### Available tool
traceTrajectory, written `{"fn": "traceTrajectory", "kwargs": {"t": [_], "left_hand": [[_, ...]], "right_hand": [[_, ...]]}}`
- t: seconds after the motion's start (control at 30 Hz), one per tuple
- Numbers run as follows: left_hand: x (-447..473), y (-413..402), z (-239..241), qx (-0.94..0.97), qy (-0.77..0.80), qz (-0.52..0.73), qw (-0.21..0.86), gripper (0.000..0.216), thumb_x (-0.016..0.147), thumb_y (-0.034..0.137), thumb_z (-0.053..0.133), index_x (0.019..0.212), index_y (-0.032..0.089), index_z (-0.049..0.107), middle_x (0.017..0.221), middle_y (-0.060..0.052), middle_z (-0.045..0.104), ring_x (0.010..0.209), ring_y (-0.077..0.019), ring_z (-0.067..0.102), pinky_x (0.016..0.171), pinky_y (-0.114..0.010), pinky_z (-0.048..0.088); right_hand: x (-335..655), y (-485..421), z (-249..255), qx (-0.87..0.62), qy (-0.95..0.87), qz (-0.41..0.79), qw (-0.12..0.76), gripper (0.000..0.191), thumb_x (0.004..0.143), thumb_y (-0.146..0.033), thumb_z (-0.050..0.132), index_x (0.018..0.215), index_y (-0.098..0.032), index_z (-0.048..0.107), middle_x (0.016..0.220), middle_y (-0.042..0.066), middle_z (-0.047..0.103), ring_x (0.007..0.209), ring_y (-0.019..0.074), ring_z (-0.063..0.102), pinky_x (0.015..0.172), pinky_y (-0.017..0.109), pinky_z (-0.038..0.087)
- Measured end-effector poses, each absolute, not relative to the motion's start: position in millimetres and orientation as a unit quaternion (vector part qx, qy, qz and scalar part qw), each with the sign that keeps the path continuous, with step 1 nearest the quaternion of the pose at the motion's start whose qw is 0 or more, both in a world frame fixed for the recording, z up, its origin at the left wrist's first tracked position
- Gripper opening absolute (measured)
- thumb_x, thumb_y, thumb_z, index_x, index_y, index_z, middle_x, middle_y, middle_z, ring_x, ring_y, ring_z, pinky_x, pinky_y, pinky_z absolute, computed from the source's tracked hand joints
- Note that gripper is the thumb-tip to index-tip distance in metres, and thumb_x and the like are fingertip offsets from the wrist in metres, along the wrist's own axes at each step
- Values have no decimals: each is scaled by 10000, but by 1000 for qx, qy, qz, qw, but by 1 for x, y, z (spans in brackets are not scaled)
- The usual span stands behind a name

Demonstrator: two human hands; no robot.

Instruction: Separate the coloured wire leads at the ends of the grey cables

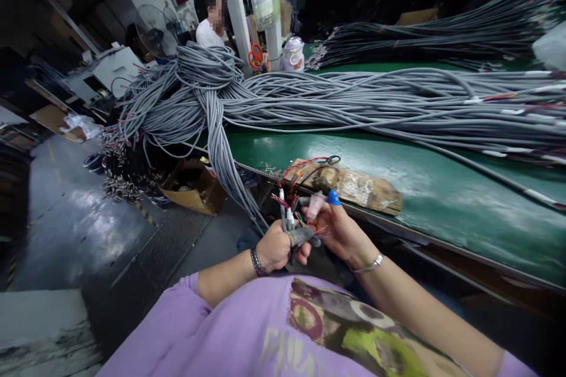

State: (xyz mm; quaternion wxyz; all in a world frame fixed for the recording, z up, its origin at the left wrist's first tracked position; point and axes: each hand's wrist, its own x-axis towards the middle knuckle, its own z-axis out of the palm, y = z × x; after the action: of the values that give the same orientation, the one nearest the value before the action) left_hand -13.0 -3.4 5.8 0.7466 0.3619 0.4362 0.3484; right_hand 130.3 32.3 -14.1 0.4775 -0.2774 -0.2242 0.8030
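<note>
My left hand (276, 245) is closed around several grey cables near their ends, its thumb wrapped in a grey cover. Above that fist, white-sleeved cable ends (289, 218) point up and fan out into thin coloured wires (299, 218). Close beside it on the right is my right hand (338, 230), palm partly up and fingers curled in at the wires. One of its fingertips wears a blue cover (334, 198), and a pinkish translucent cover (315, 205) shows on another. What its fingertips pinch is too small to make out.
Behind my hands, a worn wooden block (354, 188) lies at the edge of the green table (442, 188). A long bundle of grey cables (336, 100) crosses the table, coiled at the left. A cardboard box (194, 188) stands below. A person (211, 29) is farther back.
</note>
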Motion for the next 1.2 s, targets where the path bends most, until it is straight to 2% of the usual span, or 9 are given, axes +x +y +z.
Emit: {"fn": "traceTrajectory", "kwargs": {"t": [0.1, 0.2, 0.43, 0.57, 0.67, 0.8, 1.1, 1.2], "left_hand": [[-11, -11, 5, 370, 445, 371, 726, 525, 558, 599, 782, 647, 127, 571, 468, 0, 570, 336, -102, 498, 357, -215, 403], [-8, -17, 3, 368, 453, 395, 709, 514, 579, 591, 775, 654, 115, 598, 481, -9, 579, 341, -100, 500, 359, -215, 401], [-2, -14, 6, 339, 455, 432, 701, 507, 557, 572, 790, 644, 115, 589, 489, -10, 581, 337, -100, 496, 347, -210, 371], [-1, -13, 8, 331, 456, 430, 705, 525, 541, 586, 792, 644, 119, 577, 476, 5, 564, 335, -93, 488, 355, -206, 377], [-1, -11, 7, 330, 460, 431, 702, 538, 533, 596, 791, 653, 119, 575, 486, 3, 571, 345, -89, 486, 365, -208, 389], [0, -10, 4, 342, 468, 415, 702, 540, 548, 602, 778, 660, 109, 588, 484, -7, 575, 348, -89, 487, 367, -208, 380], [-3, -14, 3, 366, 477, 402, 691, 538, 592, 617, 751, 645, 102, 604, 487, -13, 575, 344, -89, 494, 357, -204, 354], [-6, -17, 2, 367, 478, 402, 689, 542, 582, 618, 756, 658, 102, 610, 491, -15, 581, 343, -91, 492, 360, -211, 371]], "right_hand": [[133, 33, -13, -295, -211, 801, 476, 407, 758, -602, 668, 785, -196, 677, 692, 21, 636, 579, 126, 564, 543, 238, 500], [134, 33, -12, -310, -225, 783, 490, 337, 761, -529, 703, 775, -194, 678, 652, 6, 612, 564, 114, 537, 552, 230, 486], [129, 26, -15, -411, -364, 625, 555, 475, 750, -686, 606, 699, -217, 656, 630, 24, 590, 580, 156, 500, 548, 281, 440], [126, 29, -18, -357, -292, 715, 526, 529, 699, -725, 627, 713, -198, 665, 650, 28, 618, 574, 149, 527, 544, 279, 460], [125, 34, -20, -320, -228, 761, 516, 463, 691, -650, 701, 761, -193, 676, 677, 28, 653, 569, 143, 555, 551, 275, 484], [126, 36, -22, -308, -222, 767, 517, 386, 724, -581, 717, 795, -205, 672, 646, 16, 651, 537, 147, 568, 527, 279, 486], [130, 33, -20, -297, -205, 786, 502, 446, 738, -659, 650, 804, -218, 670, 763, 37, 691, 586, 152, 588, 557, 292, 515], [133, 34, -16, -302, -223, 786, 491, 392, 771, -605, 653, 821, -217, 683, 800, 42, 699, 608, 144, 592, 559, 276, 508]]}}
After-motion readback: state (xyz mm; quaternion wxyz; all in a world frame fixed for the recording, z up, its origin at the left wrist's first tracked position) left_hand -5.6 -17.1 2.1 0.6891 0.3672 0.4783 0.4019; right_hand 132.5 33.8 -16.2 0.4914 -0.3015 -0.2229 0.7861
